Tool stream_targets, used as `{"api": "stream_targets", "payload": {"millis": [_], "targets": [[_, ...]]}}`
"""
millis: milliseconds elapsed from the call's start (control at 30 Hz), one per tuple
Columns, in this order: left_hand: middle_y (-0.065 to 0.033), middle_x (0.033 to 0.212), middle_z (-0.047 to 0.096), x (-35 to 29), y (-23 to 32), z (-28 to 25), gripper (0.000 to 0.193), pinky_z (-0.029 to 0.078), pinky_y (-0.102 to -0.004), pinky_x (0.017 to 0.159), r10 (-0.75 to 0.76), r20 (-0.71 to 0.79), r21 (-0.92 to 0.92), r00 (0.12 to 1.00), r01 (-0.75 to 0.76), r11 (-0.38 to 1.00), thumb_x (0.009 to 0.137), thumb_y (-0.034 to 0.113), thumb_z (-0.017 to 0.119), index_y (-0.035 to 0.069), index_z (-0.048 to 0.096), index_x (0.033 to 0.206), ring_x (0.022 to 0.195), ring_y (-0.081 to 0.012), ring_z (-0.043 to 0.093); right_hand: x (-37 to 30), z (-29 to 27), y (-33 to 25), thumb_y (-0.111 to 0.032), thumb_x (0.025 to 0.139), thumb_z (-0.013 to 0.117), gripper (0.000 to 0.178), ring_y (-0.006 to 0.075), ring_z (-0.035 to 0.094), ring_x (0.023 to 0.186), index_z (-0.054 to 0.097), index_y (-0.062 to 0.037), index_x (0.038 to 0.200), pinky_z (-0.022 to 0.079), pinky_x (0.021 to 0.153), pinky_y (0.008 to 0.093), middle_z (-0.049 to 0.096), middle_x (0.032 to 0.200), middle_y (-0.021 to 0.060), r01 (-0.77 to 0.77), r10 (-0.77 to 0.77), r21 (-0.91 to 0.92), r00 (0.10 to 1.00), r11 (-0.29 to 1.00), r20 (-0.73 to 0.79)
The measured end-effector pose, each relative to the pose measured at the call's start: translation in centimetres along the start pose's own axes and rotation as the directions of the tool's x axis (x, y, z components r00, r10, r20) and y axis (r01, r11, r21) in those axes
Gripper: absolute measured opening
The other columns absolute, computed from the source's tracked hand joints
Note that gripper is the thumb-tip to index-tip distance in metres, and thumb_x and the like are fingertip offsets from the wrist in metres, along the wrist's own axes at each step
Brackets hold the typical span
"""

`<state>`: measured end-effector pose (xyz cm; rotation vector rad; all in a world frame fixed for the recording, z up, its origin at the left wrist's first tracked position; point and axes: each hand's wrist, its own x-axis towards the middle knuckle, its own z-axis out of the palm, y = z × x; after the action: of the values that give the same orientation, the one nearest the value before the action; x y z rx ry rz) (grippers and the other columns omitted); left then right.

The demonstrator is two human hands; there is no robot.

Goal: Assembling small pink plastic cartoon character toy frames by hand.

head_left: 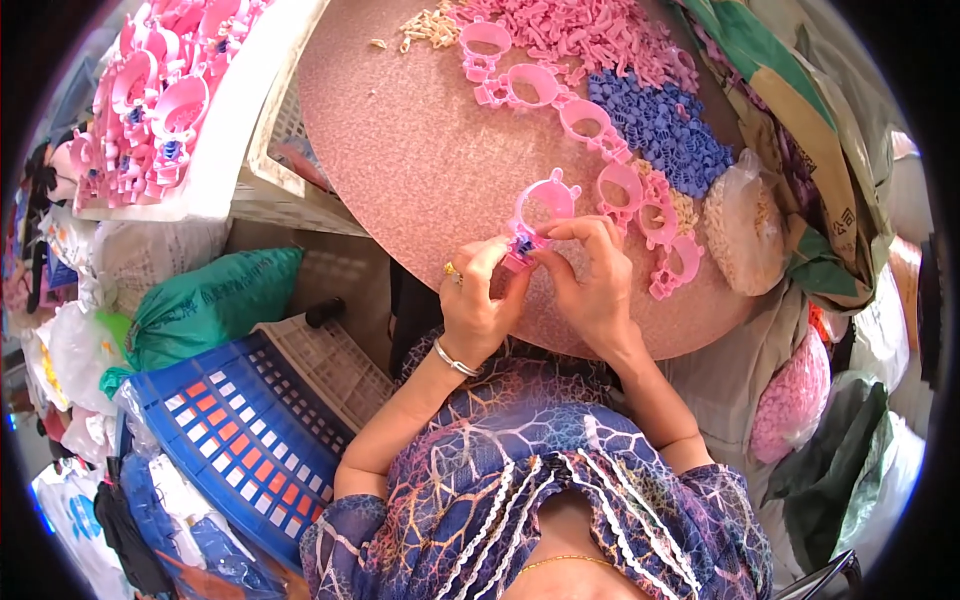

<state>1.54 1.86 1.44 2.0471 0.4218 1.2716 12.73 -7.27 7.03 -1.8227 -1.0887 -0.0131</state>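
Observation:
Over the near edge of a round pinkish table (390, 130), both my hands meet at a pink plastic ring piece (546, 198) with small ears and a blue part (522, 243) in its base. My left hand (477, 298) pinches the base from the left. From the right, my right hand (592, 280) closes thumb and fingers on the same base; what lies between its fingertips is hidden. Similar pink ring pieces (586, 122) run in a curved row to the right. Beyond them lie heaps of small blue parts (660, 130) and small pink parts (580, 35).
A white crate (290, 185) stands left of the table, below a white tray (160, 205) piled with pink ring pieces. A blue plastic basket (235, 440) and a green bag (215, 305) are at left. A clear bag of beige parts (745, 225) rests on the table's right edge.

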Motion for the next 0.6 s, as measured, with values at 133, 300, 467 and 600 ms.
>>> {"api": "stream_targets", "payload": {"millis": [133, 300, 467, 600], "targets": [[-0.0162, 0.103, 0.068, 0.3, -0.4, 0.0, 0.05, 0.055, -0.0386, 0.075, 0.099, 0.001, -0.067, 0.995, -0.099, 0.993, 0.075, 0.0, 0.084, 0.003, 0.056, 0.117, 0.09, -0.0319, 0.067, 0.5, -0.2, -0.3, -0.004, 0.075, 0.081, 0.024, 0.0242, 0.062, 0.085, 0.064, -0.0085, 0.091, 0.041, 0.083, 0.0379, 0.067, 0.085, 0.0037, -0.014, 0.019, -0.151, 0.999, 0.988, 0.031], [-0.0149, 0.101, 0.068, 0.1, -0.3, -0.2, 0.049, 0.054, -0.0387, 0.074, 0.06, 0.003, -0.021, 0.998, -0.06, 0.998, 0.075, 0.004, 0.085, 0.003, 0.056, 0.115, 0.088, -0.0316, 0.067, 1.4, -0.6, -0.6, -0.005, 0.075, 0.081, 0.022, 0.0241, 0.06, 0.082, 0.064, -0.0091, 0.089, 0.04, 0.081, 0.0375, 0.068, 0.086, 0.0033, 0.055, -0.036, -0.262, 0.996, 0.964, 0.076], [-0.0149, 0.096, 0.066, 0.6, 0.2, 0.0, 0.049, 0.049, -0.0449, 0.074, -0.021, 0.046, 0.174, 0.999, 0.013, 0.985, 0.074, 0.012, 0.086, 0.003, 0.057, 0.112, 0.084, -0.0352, 0.064, 2.2, -2.8, 0.8, -0.001, 0.076, 0.078, 0.022, 0.026, 0.061, 0.084, 0.066, -0.0088, 0.092, 0.04, 0.08, 0.0373, 0.069, 0.09, 0.0059, 0.008, -0.07, -0.265, 0.972, 0.964, -0.225], [-0.0154, 0.094, 0.063, 0.6, 0.4, -0.2, 0.046, 0.048, -0.0469, 0.078, -0.046, 0.058, 0.239, 0.997, 0.03, 0.971, 0.075, 0.012, 0.083, 0.004, 0.056, 0.111, 0.085, -0.0363, 0.061, 2.7, -5.3, 3.6, -0.001, 0.085, 0.069, 0.011, 0.0278, 0.063, 0.087, 0.068, -0.0084, 0.093, 0.041, 0.087, 0.0387, 0.071, 0.094, 0.007, -0.122, -0.019, -0.441, 0.953, 0.889, -0.303]]}}
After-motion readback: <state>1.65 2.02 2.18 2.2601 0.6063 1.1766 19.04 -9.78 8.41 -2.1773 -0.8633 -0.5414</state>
